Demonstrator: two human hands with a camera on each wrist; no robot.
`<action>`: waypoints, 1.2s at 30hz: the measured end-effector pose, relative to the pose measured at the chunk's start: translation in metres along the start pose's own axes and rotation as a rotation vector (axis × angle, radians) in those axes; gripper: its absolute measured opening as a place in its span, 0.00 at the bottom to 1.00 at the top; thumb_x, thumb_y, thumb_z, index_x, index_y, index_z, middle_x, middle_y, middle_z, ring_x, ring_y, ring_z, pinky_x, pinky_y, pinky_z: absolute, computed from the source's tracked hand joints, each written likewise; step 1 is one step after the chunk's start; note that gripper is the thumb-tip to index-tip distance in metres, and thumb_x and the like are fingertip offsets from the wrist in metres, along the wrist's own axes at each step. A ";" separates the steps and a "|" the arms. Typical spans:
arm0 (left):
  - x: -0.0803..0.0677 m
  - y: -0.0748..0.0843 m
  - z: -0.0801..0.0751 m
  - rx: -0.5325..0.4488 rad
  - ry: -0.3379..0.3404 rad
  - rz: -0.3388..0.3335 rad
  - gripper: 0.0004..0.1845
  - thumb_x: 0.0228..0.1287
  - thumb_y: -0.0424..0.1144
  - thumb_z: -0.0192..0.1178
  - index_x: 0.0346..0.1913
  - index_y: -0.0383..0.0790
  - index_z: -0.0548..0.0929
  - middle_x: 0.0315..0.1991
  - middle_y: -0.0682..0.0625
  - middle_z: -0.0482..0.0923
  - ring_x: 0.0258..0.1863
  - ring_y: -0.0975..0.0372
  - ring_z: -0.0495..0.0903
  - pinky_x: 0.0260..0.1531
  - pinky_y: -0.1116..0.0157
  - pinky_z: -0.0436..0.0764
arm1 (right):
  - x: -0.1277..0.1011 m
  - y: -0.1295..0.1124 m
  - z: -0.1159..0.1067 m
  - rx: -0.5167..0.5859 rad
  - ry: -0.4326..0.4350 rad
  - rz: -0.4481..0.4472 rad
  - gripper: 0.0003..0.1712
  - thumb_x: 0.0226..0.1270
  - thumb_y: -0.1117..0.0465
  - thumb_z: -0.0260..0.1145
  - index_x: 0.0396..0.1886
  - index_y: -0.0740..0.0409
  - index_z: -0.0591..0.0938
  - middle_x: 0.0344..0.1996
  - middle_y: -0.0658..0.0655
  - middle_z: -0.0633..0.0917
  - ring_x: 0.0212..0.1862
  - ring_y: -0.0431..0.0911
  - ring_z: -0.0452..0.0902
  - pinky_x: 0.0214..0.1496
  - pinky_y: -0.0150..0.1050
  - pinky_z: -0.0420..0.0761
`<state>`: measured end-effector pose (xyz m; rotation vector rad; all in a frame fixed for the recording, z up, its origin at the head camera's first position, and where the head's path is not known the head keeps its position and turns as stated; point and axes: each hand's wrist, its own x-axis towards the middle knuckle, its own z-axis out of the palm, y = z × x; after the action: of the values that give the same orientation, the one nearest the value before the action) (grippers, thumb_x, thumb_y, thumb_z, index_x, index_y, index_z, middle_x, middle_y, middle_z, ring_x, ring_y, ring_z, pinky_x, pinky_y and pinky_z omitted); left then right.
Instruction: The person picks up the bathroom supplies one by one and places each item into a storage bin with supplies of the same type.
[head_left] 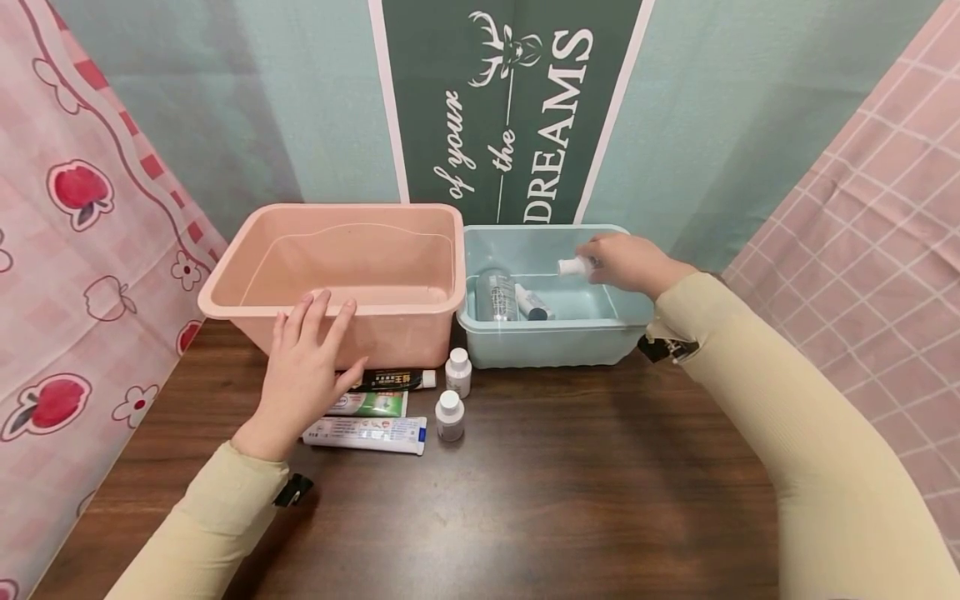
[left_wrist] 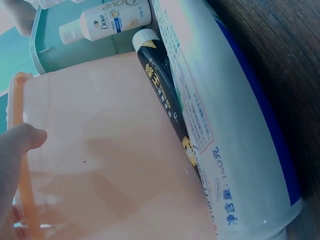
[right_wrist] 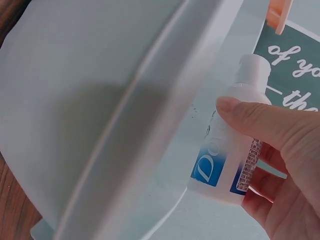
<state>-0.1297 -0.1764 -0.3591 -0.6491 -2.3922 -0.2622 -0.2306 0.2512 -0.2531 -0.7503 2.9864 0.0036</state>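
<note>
Fingers (right_wrist: 280, 145) partly cover bottle (right_wrist: 235, 145).

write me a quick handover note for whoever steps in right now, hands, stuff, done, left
Right hand: grip on a small white bottle, held over the blue bin.
Left hand: open, fingers on the pink bin front rim.
Done: two bottles lie in the blue bin.
Left: three tubes and two small white bottles on the table; pink bin looks empty.
</note>
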 end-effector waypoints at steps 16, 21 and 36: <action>-0.002 -0.001 -0.001 0.007 -0.016 0.006 0.41 0.47 0.50 0.65 0.66 0.39 0.65 0.64 0.31 0.57 0.64 0.40 0.55 0.58 0.36 0.50 | 0.006 0.004 0.001 0.031 -0.024 0.006 0.22 0.56 0.69 0.66 0.53 0.67 0.78 0.42 0.65 0.80 0.45 0.56 0.76 0.51 0.52 0.72; -0.003 -0.003 -0.001 0.008 -0.017 0.011 0.42 0.47 0.50 0.65 0.66 0.39 0.65 0.64 0.31 0.57 0.64 0.40 0.54 0.58 0.36 0.50 | 0.005 0.003 0.001 0.031 -0.019 -0.001 0.22 0.55 0.70 0.67 0.52 0.67 0.78 0.42 0.65 0.81 0.45 0.56 0.76 0.50 0.52 0.73; -0.002 -0.002 0.000 0.010 -0.011 0.008 0.42 0.47 0.50 0.66 0.66 0.38 0.65 0.64 0.31 0.57 0.64 0.39 0.55 0.58 0.37 0.50 | 0.009 0.011 0.002 0.061 -0.024 -0.045 0.21 0.55 0.68 0.67 0.51 0.66 0.78 0.41 0.65 0.81 0.44 0.57 0.75 0.48 0.53 0.72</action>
<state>-0.1295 -0.1787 -0.3607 -0.6576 -2.3998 -0.2439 -0.2442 0.2567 -0.2559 -0.8045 2.9313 -0.0795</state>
